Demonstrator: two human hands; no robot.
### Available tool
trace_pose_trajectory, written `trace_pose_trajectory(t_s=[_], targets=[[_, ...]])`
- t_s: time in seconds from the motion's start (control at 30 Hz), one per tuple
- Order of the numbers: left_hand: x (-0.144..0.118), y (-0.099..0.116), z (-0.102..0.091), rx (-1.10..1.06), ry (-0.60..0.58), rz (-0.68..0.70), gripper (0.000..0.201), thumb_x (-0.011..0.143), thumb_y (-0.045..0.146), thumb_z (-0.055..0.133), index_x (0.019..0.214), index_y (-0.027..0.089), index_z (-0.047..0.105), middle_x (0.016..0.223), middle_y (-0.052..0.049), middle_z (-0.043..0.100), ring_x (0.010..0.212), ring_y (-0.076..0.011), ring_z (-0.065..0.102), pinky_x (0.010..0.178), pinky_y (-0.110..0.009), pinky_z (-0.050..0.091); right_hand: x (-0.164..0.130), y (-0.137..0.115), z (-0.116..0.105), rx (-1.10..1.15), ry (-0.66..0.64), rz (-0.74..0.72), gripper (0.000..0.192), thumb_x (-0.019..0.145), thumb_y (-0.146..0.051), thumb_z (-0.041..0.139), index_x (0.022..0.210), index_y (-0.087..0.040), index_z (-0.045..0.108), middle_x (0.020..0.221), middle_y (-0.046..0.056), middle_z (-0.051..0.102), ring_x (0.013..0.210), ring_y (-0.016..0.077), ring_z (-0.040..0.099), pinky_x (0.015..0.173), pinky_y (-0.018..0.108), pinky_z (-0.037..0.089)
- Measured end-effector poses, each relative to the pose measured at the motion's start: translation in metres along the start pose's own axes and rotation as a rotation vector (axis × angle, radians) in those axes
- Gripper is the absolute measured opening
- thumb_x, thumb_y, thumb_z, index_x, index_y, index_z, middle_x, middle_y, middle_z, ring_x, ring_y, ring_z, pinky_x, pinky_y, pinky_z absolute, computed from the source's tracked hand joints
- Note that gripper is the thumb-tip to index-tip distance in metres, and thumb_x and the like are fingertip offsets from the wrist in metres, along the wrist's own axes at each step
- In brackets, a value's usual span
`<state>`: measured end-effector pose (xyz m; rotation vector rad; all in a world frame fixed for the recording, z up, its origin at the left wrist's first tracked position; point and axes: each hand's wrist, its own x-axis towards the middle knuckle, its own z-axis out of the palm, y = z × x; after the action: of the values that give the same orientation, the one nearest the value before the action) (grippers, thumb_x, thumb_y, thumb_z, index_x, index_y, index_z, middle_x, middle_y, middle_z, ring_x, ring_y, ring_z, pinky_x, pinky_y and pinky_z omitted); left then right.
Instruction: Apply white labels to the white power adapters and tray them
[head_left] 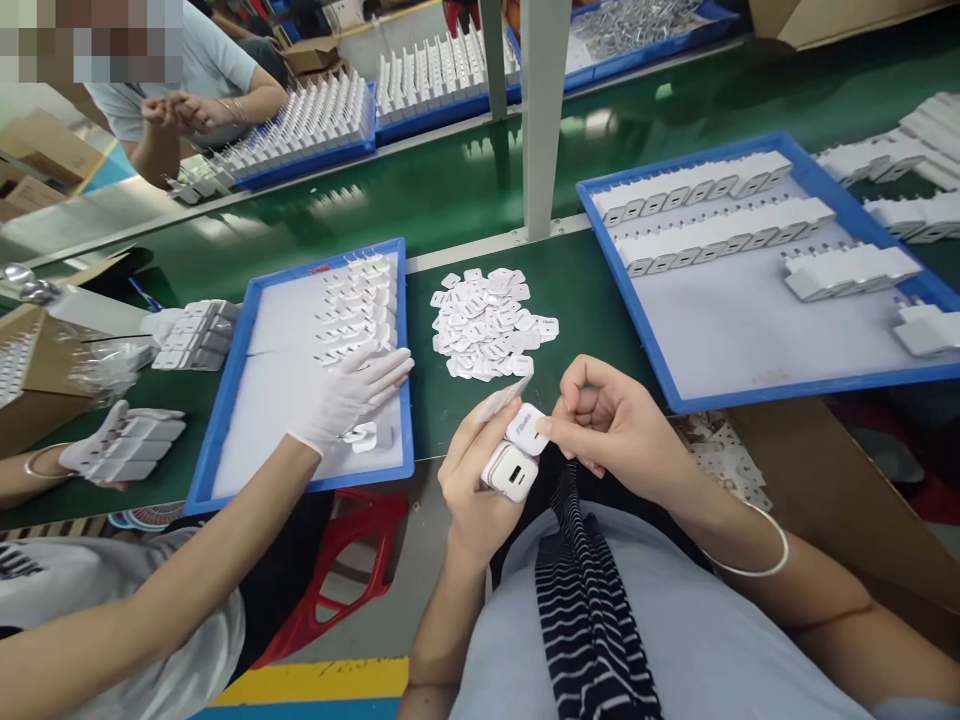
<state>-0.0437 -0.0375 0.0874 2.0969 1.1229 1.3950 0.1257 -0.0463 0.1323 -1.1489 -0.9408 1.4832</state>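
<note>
Green work surface [480, 190] of an assembly line, upright post at its middle, blue trays either side. Right blue tray [750, 340]: rows of white chargers lying on their sides. Left blue tray [232, 400]: a smaller cluster of the same units.

Left hand [472, 480], held low over the lap just short of the bench edge, wraps around a white charger [512, 468]. The charger is a small rounded block, glossy, with a dark rectangular port on the end facing the camera. A second white piece sits on top of it and carries small grey lettering, too small to read.

Right hand [607, 420]: fingertips pinched together at that upper piece, touching it.

Loose pile of white stickers [487, 322] lies on the green surface between the trays.

A co-worker's gloved hand [352, 395] rests inside the left tray, fingers spread.
</note>
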Motion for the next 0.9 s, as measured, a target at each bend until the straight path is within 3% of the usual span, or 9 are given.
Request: trace_pose_trajectory(t_s=[0.27, 0.4, 0.53, 0.67, 0.9], targets=[[-0.002, 0.001, 0.003, 0.024, 0.017, -0.040, 0.046, 0.081, 0.013, 0.076, 0.126, 0.021, 0.069, 0.122, -0.009, 0.073, 0.111, -0.0247, 0.071, 0.096, -0.040, 0.061, 0.002, 0.001, 0.000, -0.006, -0.007, 0.018, 0.035, 0.079, -0.023, 0.078, 0.078, -0.023, 0.043, 0.057, -0.008, 0.058, 0.040, 0.0054, 0.046, 0.035, 0.015, 0.037], [-0.001, -0.002, 0.005, -0.061, -0.012, -0.141, 0.047, 0.078, 0.017, 0.081, 0.124, 0.022, 0.070, 0.116, -0.008, 0.074, 0.106, -0.0226, 0.072, 0.091, -0.035, 0.061, 0.008, 0.004, 0.000, -0.045, -0.016, -0.015, 0.034, 0.079, -0.023, 0.078, 0.078, -0.022, 0.044, 0.053, -0.010, 0.052, 0.041, 0.0047, 0.043, 0.039, 0.016, 0.033], [0.000, -0.005, 0.005, -0.246, -0.067, -0.300, 0.054, 0.070, 0.021, 0.088, 0.121, 0.024, 0.072, 0.102, -0.003, 0.073, 0.090, -0.0155, 0.072, 0.078, -0.024, 0.059, 0.015, 0.012, -0.006, 0.015, -0.149, -0.010, 0.025, 0.087, -0.030, 0.073, 0.086, -0.021, 0.050, 0.046, -0.012, 0.044, 0.041, 0.0044, 0.033, 0.042, 0.017, 0.025], [0.000, -0.005, 0.004, -0.291, -0.086, -0.346, 0.052, 0.070, 0.025, 0.089, 0.120, 0.023, 0.073, 0.105, -0.006, 0.073, 0.095, -0.0186, 0.072, 0.087, -0.029, 0.059, 0.014, 0.022, -0.013, 0.134, -0.233, 0.011, 0.022, 0.096, -0.042, 0.060, 0.097, -0.021, 0.053, 0.051, -0.009, 0.049, 0.043, 0.0071, 0.035, 0.042, 0.020, 0.026], [0.001, 0.000, 0.002, -0.270, -0.070, -0.315, 0.049, 0.073, 0.027, 0.087, 0.120, 0.024, 0.073, 0.103, -0.006, 0.074, 0.090, -0.0190, 0.072, 0.078, -0.029, 0.060, 0.002, 0.028, -0.005, 0.083, -0.161, -0.026, 0.031, 0.085, -0.030, 0.077, 0.106, -0.024, 0.055, 0.062, -0.010, 0.038, 0.055, 0.0094, 0.037, 0.055, 0.023, 0.034]])
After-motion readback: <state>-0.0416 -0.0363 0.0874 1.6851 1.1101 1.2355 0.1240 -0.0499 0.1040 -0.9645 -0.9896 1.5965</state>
